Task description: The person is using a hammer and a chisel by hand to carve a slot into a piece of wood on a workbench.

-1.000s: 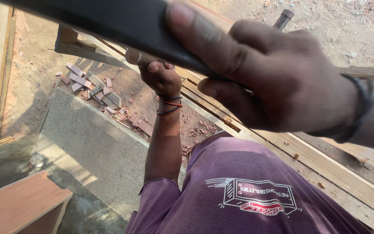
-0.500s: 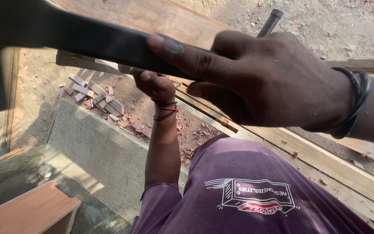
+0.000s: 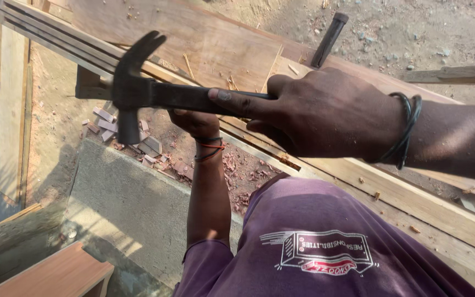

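Observation:
My right hand (image 3: 325, 113) is shut on the black handle of a claw hammer (image 3: 138, 91), held level above the planks with its head to the left and the claw pointing up. My left hand (image 3: 196, 122) reaches out from a purple sleeve to the edge of a long wooden plank (image 3: 210, 47), just below the hammer handle. Its fingers are curled at the wood, partly hidden by the handle, so I cannot tell what they hold. Red and black bands circle the left wrist, a black band the right.
A dark tool handle (image 3: 328, 38) lies on the plank at the top. More planks (image 3: 424, 203) run diagonally to the right. Below are a concrete wall (image 3: 138, 203), brick rubble (image 3: 243, 170), wood offcuts (image 3: 105, 118) and a wooden bench top (image 3: 56, 275). My purple shirt (image 3: 325, 247) fills the bottom.
The hammer has moved away from the camera and down, so its head and claw now show. My left hand stays at the plank edge.

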